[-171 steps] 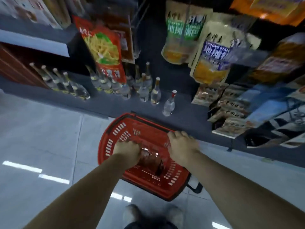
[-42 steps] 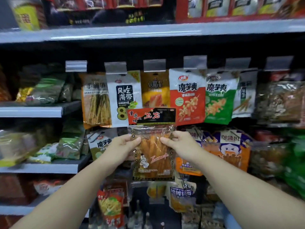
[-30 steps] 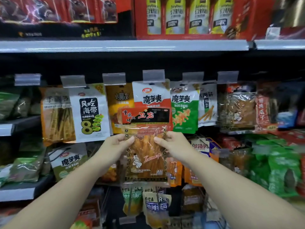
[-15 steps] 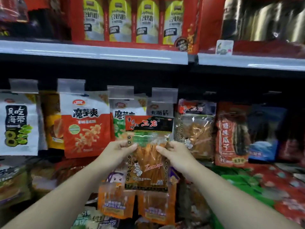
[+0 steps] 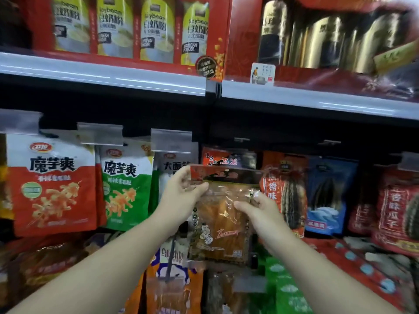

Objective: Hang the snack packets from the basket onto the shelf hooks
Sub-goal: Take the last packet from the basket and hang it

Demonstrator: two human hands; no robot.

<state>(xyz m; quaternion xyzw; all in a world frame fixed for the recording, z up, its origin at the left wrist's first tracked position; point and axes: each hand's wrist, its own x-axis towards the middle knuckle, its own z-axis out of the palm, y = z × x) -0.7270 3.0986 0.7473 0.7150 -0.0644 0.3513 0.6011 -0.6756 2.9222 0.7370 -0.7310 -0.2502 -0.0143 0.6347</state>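
Observation:
I hold a clear snack packet (image 5: 223, 220) of orange strips with a red-and-black header, up in front of the shelf. My left hand (image 5: 184, 189) pinches its upper left corner by the header. My right hand (image 5: 255, 207) grips its right edge lower down. Directly behind the header hangs a matching packet (image 5: 223, 158) from a hook under the shelf. The hook itself is hidden behind the packets. The basket is out of view.
Hanging bags fill the row: a red-and-white one (image 5: 53, 184), a green-and-white one (image 5: 128, 184), a red seed bag (image 5: 284, 191) and a blue bag (image 5: 328, 196). Clear price-tag holders (image 5: 171, 140) jut out above them. A shelf edge (image 5: 102, 79) carries red boxes overhead.
The view has swung right along the shelf. Both hands carried the packet right and up, in front of the matching hanging packet. My left hand shifted up to the header.

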